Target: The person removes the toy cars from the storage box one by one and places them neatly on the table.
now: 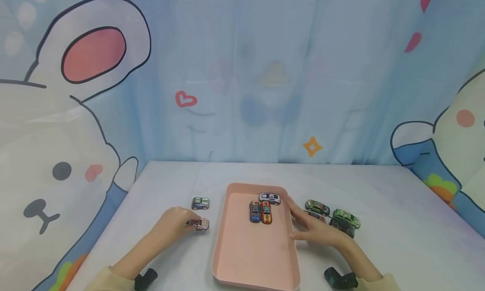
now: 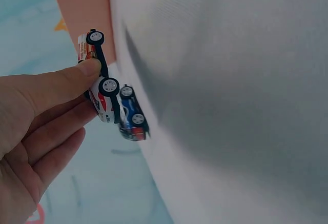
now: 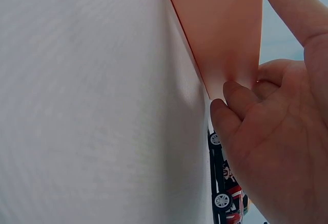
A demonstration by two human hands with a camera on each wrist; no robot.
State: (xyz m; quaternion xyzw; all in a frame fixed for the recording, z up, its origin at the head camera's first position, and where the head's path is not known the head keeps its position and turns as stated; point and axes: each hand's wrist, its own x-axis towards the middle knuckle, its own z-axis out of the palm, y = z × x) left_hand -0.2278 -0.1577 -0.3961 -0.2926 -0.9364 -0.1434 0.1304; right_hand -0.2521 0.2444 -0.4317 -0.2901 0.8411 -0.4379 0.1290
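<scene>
My left hand (image 1: 172, 225) pinches a small white toy car (image 2: 106, 100) with red markings between thumb and fingers, left of the pink tray (image 1: 254, 257). Just beyond it stands a blue and green toy car (image 1: 200, 203), which looks mostly blue in the left wrist view. Three toy cars are in the tray's far part: a white one (image 1: 270, 198) lying crosswise, and a blue one (image 1: 255, 212) beside a red and yellow one (image 1: 266, 212). My right hand (image 1: 316, 230) rests against the tray's right side with fingers extended, fingertips touching its outer wall in the right wrist view.
Several toy cars cluster to the right of the tray, among them a bright green one (image 1: 346, 218), a dark green one (image 1: 317, 207) and a black one (image 1: 342, 226). My right hand partly covers a reddish one (image 1: 315, 216). A white cloth (image 1: 398, 240) covers the table; a printed curtain hangs behind.
</scene>
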